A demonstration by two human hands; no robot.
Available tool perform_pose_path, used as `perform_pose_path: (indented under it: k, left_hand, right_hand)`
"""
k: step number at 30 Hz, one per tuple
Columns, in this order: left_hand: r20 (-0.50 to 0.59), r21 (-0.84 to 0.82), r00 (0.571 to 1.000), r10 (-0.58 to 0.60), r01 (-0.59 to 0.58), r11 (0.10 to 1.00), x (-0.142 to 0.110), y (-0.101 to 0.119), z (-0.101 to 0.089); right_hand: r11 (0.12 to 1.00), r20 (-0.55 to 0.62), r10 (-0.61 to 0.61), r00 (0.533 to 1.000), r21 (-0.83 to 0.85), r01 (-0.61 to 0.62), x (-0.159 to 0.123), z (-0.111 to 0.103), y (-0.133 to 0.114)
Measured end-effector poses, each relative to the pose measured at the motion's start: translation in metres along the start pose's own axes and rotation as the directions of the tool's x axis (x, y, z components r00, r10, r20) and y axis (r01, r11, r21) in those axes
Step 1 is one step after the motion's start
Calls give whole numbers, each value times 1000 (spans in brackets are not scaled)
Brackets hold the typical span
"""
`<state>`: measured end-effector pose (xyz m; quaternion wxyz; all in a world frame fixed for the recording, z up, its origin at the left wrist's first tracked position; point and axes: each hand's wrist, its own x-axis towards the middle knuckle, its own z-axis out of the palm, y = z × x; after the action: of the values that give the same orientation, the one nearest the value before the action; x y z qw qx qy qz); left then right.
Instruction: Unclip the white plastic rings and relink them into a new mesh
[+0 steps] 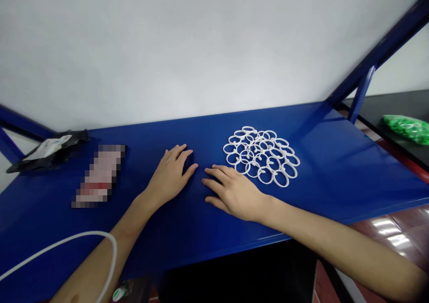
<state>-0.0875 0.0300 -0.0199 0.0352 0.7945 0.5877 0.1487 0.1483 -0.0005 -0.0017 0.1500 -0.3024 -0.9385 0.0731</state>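
Note:
My left hand [172,173] rests on the blue shelf [197,231] with its fingers apart and nothing in it. Just to the right, my right hand [231,189] lies palm down, fingers spread, also holding nothing. A gap of bare blue surface separates the two hands. Behind and to the right of my right hand is a flat pile of thin white rings [265,175], several of them overlapping, with small tabs on them. The nearest rings lie close to the back of my right hand; whether it touches them I cannot tell.
A black plastic package [63,157] with a white label lies far left, beside a pixelated flat item [100,173]. A white cable [67,239] loops over my left forearm. Blue frame bars [362,93] rise at the right; beyond them sits a green bag [407,128]. A white wall [187,48] stands behind.

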Motion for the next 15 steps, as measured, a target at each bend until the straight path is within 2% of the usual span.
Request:
perform_pose_path:
  k: [6,10,13,15]
  left_hand:
    - [15,14,1000,-2,2,1000,0,-1,0]
    - [30,29,1000,0,0,1000,0,0,-1]
    - [51,36,999,-6,5,999,0,2,-4]
    - [66,37,998,-18,16,999,0,3,-5]
  right_hand:
    - [1000,3,-7,1000,3,7,0,2,-2]
    - [1000,-65,-17,998,-23,15,-2,-16,9]
    - [989,-158,99,982,-92,-115,-10,-41,38]
    - [961,-154,214,965,-144,-236,-18,-56,63]
